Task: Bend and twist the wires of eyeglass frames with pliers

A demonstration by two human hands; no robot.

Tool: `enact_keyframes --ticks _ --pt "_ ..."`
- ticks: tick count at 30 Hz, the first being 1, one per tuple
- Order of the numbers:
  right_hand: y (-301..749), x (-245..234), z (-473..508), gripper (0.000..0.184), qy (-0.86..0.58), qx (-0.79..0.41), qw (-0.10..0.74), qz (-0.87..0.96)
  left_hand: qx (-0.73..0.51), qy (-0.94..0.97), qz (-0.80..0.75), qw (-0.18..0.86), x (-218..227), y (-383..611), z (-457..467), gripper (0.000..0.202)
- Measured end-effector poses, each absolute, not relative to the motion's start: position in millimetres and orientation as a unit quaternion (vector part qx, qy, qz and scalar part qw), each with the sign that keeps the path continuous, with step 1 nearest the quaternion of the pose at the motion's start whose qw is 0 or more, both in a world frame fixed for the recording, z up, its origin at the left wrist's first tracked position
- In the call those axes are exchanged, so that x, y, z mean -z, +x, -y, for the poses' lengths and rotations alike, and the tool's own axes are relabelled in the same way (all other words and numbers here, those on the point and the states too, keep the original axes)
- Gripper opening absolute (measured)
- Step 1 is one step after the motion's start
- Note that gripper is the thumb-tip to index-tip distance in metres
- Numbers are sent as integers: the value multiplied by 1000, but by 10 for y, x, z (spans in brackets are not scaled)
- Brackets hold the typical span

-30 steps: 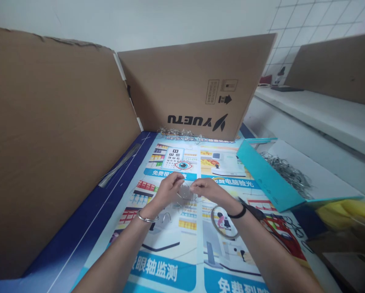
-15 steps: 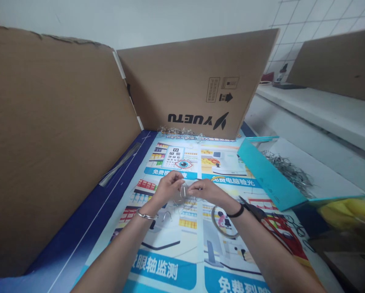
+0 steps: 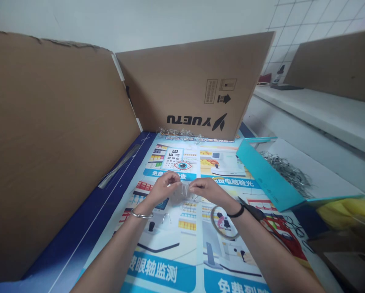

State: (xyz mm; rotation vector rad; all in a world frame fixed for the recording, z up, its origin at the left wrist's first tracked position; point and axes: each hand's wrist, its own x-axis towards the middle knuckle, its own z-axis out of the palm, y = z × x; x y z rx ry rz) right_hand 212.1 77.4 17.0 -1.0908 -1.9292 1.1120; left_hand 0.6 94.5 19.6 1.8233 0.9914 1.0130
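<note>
My left hand (image 3: pixel 166 188) and my right hand (image 3: pixel 209 189) work close together over the printed mat, each with thumb and fingertips pinched. Between them is a thin silvery wire (image 3: pixel 184 189) bent in a loop; both hands grip it, though its ends are hidden by the fingertips. More fine wire lies below the fingers, too faint to separate. A small bent piece of wire (image 3: pixel 167 218) rests on the mat beside my left wrist. Near my right wrist lies a roll of tape (image 3: pixel 214 228), partly covered by the forearm.
A teal box (image 3: pixel 266 179) at the right holds a tangle of wire (image 3: pixel 288 171). Dark-bladed scissors (image 3: pixel 252 211) lie beside my right forearm. Cardboard panels (image 3: pixel 182 81) stand at the back and left. Along the back panel's foot runs a heap of wire bits (image 3: pixel 179 132). Clear strips (image 3: pixel 119 167) lie left.
My fingertips have drawn slightly apart, the left hand shifting a little to the left. The wire loop stays between them. The view has tilted slightly.
</note>
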Motion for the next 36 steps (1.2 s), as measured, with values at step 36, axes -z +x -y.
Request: enact_keyframes --ticks 36 --pt "2106 -216 -735 15 -368 -339 338 797 -387 785 -345 339 -281 14 -851 22"
